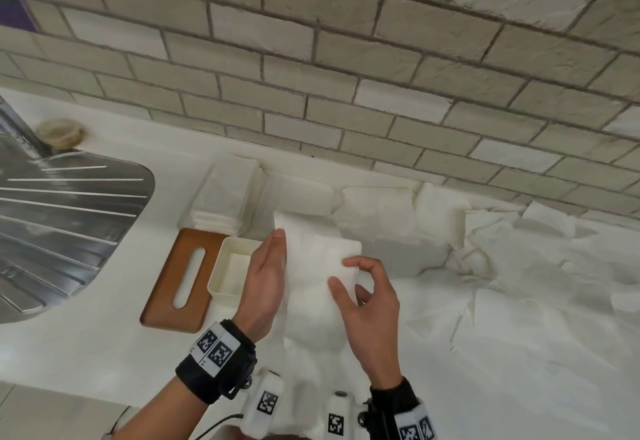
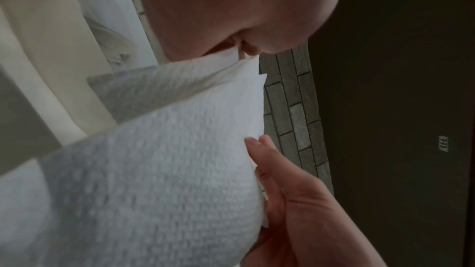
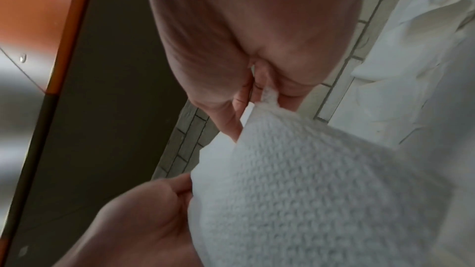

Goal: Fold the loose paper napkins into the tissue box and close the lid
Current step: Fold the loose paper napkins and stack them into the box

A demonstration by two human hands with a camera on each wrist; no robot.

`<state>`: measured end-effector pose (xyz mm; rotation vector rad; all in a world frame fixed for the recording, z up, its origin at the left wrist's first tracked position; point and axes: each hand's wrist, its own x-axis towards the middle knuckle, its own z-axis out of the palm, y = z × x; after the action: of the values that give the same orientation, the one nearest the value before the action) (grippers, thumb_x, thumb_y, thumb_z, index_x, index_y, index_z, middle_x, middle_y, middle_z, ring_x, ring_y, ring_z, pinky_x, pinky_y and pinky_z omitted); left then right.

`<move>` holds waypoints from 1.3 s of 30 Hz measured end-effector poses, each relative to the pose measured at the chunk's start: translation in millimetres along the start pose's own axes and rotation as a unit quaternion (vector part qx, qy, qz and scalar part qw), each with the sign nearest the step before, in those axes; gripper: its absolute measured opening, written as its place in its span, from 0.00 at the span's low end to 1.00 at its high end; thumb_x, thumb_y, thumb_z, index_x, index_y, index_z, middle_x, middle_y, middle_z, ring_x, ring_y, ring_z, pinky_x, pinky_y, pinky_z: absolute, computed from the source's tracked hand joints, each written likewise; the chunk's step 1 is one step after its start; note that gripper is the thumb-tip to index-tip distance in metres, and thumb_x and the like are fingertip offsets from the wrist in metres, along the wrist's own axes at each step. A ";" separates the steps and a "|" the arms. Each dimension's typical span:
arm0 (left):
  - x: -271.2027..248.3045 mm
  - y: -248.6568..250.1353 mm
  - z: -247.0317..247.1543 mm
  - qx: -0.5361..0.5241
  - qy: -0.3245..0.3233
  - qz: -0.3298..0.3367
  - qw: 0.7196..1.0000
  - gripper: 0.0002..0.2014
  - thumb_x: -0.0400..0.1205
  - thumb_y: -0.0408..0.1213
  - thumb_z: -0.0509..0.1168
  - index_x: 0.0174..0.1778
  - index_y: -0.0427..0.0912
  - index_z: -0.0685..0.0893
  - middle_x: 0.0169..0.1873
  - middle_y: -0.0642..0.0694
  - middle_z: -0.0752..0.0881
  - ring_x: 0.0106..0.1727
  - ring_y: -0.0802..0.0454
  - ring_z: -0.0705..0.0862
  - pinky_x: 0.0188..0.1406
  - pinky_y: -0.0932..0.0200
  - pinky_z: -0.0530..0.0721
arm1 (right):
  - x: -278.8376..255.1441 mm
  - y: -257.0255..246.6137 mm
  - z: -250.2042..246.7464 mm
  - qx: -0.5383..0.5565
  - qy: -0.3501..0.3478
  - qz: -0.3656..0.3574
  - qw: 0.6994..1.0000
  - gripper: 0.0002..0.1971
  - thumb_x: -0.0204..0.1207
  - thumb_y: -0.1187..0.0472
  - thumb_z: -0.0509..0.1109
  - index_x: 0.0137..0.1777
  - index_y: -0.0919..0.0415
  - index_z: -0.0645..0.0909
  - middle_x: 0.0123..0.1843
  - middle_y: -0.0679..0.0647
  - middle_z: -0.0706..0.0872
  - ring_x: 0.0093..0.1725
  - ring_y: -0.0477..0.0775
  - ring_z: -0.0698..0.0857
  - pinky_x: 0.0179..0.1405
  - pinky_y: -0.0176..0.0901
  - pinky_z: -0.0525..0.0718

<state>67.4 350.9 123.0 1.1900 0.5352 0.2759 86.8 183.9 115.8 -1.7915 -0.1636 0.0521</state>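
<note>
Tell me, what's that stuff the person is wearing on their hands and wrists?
The hands themselves are bare, no gloves. The left hand has a black wrist strap with white square-patterned marker tags. The right hand has a matching black strap with similar tags. White blocks with the same black-and-white codes sit under both wrists, and a thin black cable trails from the left one.

Lid (image 1: 176,278) left of box (image 1: 221,266); napkins (image 1: 519,266) right.
</note>
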 end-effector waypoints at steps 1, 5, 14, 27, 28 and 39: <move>-0.3 0.6 -2.4 -0.014 -0.005 -0.014 1.000 0.28 0.90 0.65 0.56 0.74 0.52 0.86 0.66 0.54 0.92 0.71 0.54 0.89 0.79 0.43 0.81 | -1.4 0.7 3.2 -0.006 -0.002 0.002 1.000 0.17 0.81 0.61 0.83 0.64 0.45 0.84 0.64 0.42 0.91 0.50 0.48 0.92 0.48 0.49 0.89; -1.0 1.7 -10.6 0.024 -0.019 0.028 0.999 0.18 0.95 0.51 0.57 0.68 0.47 0.89 0.61 0.45 0.94 0.66 0.44 0.92 0.72 0.33 0.86 | -4.9 -2.3 16.1 -0.030 0.024 -0.030 0.999 0.21 0.80 0.55 0.85 0.68 0.43 0.81 0.67 0.42 0.89 0.48 0.54 0.93 0.44 0.60 0.92; -5.8 1.4 -28.0 0.109 -0.065 0.088 0.988 0.15 0.96 0.43 0.55 0.56 0.48 0.88 0.48 0.57 0.93 0.53 0.60 0.90 0.59 0.57 0.83 | 22.1 -16.2 20.8 -0.180 -0.084 -0.186 0.962 0.07 0.84 0.54 0.81 0.59 0.49 0.88 0.58 0.40 0.79 0.60 0.43 0.86 0.61 0.39 0.84; 2.5 15.3 -55.6 0.088 -0.141 0.035 0.986 0.18 0.96 0.44 0.55 0.76 0.51 0.85 0.68 0.53 0.91 0.72 0.55 0.87 0.74 0.56 0.82 | 87.5 -74.3 25.5 -0.233 -0.265 -0.166 0.921 0.09 0.85 0.47 0.79 0.52 0.49 0.83 0.62 0.38 0.89 0.63 0.37 0.86 0.60 0.29 0.78; 3.7 14.7 -56.1 0.080 -0.137 0.027 0.987 0.19 0.95 0.51 0.57 0.77 0.52 0.84 0.70 0.55 0.90 0.75 0.56 0.86 0.78 0.53 0.80 | 89.0 -74.9 28.7 -0.236 -0.258 -0.163 0.923 0.10 0.85 0.47 0.79 0.53 0.49 0.83 0.57 0.39 0.90 0.59 0.37 0.87 0.55 0.28 0.78; 15.7 18.6 -37.5 0.031 -0.016 0.085 0.996 0.16 0.92 0.39 0.68 0.76 0.47 0.81 0.65 0.47 0.92 0.68 0.47 0.91 0.71 0.34 0.88 | 33.0 -38.2 66.6 -0.001 -0.127 -0.005 0.992 0.21 0.91 0.38 0.63 0.79 0.44 0.71 0.69 0.40 0.89 0.66 0.38 0.89 0.68 0.47 0.89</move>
<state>62.1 395.1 126.4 1.3006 0.4168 0.3863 108.0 261.1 139.7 -1.7815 -0.3553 0.2738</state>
